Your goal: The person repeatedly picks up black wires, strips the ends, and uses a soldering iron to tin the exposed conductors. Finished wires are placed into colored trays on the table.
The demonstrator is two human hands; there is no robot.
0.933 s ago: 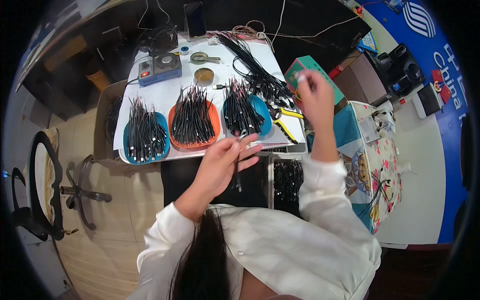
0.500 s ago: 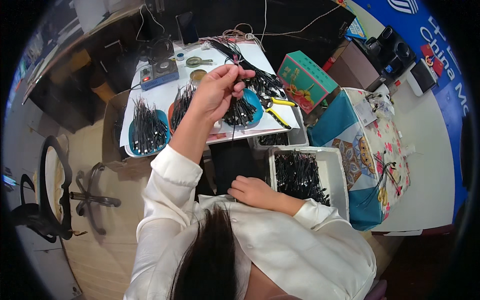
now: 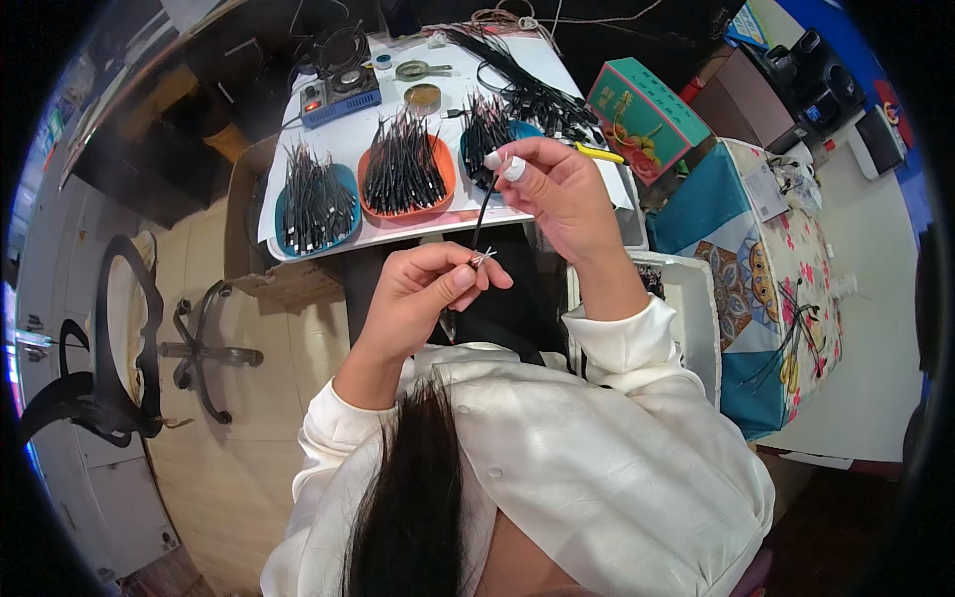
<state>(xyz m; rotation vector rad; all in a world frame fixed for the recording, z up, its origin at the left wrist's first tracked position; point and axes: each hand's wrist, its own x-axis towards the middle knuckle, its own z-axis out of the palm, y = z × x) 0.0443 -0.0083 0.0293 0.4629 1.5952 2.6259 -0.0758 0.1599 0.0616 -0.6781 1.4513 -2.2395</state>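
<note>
My left hand (image 3: 416, 298) is held low in front of the table edge, thumb and forefinger pinched on the lower end of a thin black cable (image 3: 484, 214). Several short pale wire ends (image 3: 482, 258) stick out of that pinch. Higher and to the right is my right hand (image 3: 572, 204), with white coverings on its thumb and forefinger tips. Those tips close around the cable's upper end, which they mostly hide. Behind the hands, bundles of similar black cables stand in a blue tray (image 3: 348, 231), an orange tray (image 3: 447, 164) and another blue tray (image 3: 524, 130).
A soldering station (image 3: 343, 105), a magnifying glass (image 3: 416, 71) and a round tin (image 3: 423, 98) sit farther back. Yellow-handled pliers (image 3: 599, 153) lie beyond my right hand. A green carton (image 3: 652, 114) and a white foam box (image 3: 704, 318) stand on the right.
My left hand has come down from above the table toward me, now holding the cable end. My right hand has risen from my lap to the cable's upper end. The view has shifted slightly.
</note>
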